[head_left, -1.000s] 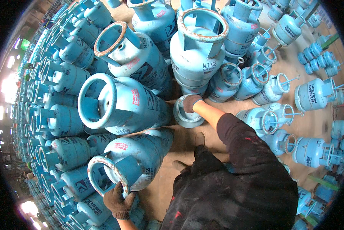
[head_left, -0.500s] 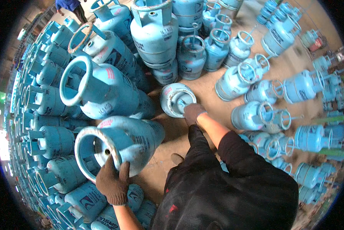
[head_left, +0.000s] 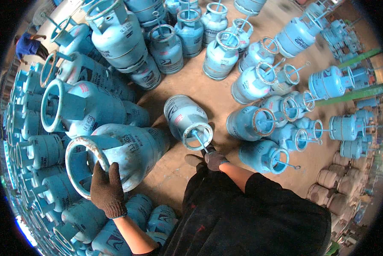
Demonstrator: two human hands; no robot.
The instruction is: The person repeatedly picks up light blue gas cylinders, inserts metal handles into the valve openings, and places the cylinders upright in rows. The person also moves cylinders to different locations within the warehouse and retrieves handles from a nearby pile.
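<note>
Both my hands wear brown knitted gloves. My left hand [head_left: 107,192] is closed on the rusty collar of a large light-blue gas cylinder [head_left: 136,149], with its fingers over the rim. That cylinder seems to stand on top of another. Ahead of me a smaller blue gas cylinder [head_left: 184,112] stands on the floor, its collar toward me. A thin metal rod [head_left: 199,140] sticks out of this collar. My right hand [head_left: 216,161] is wrapped round the rod's upper end, just outside the collar rim. The rod's lower end is hidden inside the collar.
Stacked cylinders [head_left: 85,106] crowd the left side. On the right stand several small cylinders [head_left: 249,121], many with rods in their collars. Brownish cylinders [head_left: 328,183] lie at the far right beyond brown floor [head_left: 302,149]. A person in blue [head_left: 29,46] is at the far left. My shoe [head_left: 194,160] shows below.
The small cylinder now appears more tilted in view, and my right hand has come nearer to me, drawing the rod outward. My left hand stays on the large cylinder's collar. The view has shifted right.
</note>
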